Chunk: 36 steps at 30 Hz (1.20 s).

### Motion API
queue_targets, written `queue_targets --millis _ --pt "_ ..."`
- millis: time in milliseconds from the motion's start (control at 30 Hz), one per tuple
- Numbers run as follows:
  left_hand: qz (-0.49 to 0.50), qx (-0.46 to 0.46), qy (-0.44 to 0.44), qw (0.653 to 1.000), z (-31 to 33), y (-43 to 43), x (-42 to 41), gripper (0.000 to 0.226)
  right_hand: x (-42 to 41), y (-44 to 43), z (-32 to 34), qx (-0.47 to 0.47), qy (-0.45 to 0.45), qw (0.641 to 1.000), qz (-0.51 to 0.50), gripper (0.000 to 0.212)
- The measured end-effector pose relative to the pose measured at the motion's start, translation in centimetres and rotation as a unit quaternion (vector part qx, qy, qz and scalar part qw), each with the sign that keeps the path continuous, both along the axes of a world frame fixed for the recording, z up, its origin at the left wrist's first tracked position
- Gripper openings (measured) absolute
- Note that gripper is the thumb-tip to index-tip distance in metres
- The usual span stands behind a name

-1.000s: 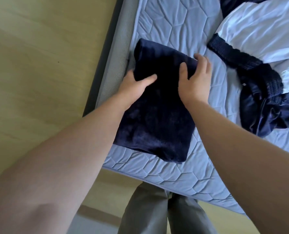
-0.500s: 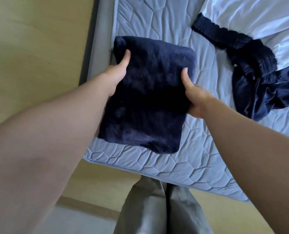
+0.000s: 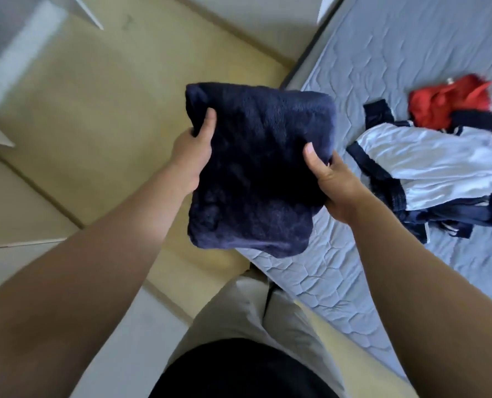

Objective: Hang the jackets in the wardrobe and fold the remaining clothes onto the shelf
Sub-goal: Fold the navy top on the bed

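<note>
Whereas a moment ago the folded square of dark navy plush fabric lay flat on the pale blue quilted mattress, it is now lifted clear of the bed and held in the air at the centre of the frame, mostly over the yellowish wooden floor and overlapping the mattress corner only at its right side. The view has swung away from the bed as well, so the folding of this piece looks finished and the carry toward the shelf is probably under way; neither shelf nor wardrobe is clearly identifiable here. The left hand pinches the bundle's left edge, thumb pressed on the top face, with the fingers hidden beneath. The right hand clamps the right edge the same way, thumb on top and the fingers underneath out of sight. The bundle spans the gap between both hands, its near edge sagging a little below them. Work remains on the bed: a rumpled white and navy jacket lies at the right of the frame, with a crumpled red garment just above it.
</note>
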<state>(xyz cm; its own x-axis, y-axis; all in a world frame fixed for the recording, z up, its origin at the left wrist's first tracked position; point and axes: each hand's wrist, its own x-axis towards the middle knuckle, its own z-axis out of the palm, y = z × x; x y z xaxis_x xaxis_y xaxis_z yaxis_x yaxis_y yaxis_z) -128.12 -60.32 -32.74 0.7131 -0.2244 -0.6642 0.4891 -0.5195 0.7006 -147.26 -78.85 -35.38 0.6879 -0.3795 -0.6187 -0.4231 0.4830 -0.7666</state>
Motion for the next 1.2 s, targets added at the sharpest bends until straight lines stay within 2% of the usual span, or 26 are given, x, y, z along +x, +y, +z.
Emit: queue_targets --millis 100,167,333,533,700,933,1033,1200 --pt "0.038 -0.037 -0.081 0.995 7.7 5.5 0.5 0.076 2.5 3.0 7.8 -0.054 -0.058 0.996 0.038 0.084" --pt "0.073 -0.057 -0.153 0.984 12.7 8.8 0.9 0.072 4.7 4.9 12.5 -0.082 -0.102 0.989 0.064 0.082" --pt "0.168 -0.104 -0.299 0.934 23.6 16.9 2.7 0.064 11.6 10.6 23.7 -0.126 -0.227 0.951 0.167 0.076" --pt "0.262 -0.149 -0.390 0.870 32.6 26.9 7.0 0.078 19.9 19.2 34.1 -0.172 -0.349 0.885 0.256 0.045" --pt "0.348 -0.147 -0.439 0.815 37.1 35.7 13.9 0.078 28.8 28.3 38.9 -0.186 -0.387 0.867 0.253 0.056" --pt "0.397 -0.145 -0.501 0.755 40.9 47.8 26.9 0.062 44.5 41.6 42.6 -0.189 -0.415 0.862 0.220 0.071" --pt "0.399 -0.132 -0.512 0.749 42.0 50.7 32.6 0.061 50.1 44.7 43.5 -0.191 -0.420 0.861 0.213 0.068" --pt "0.393 -0.146 -0.495 0.761 42.6 53.8 42.0 0.065 59.5 48.2 44.5 -0.191 -0.424 0.859 0.214 0.068"
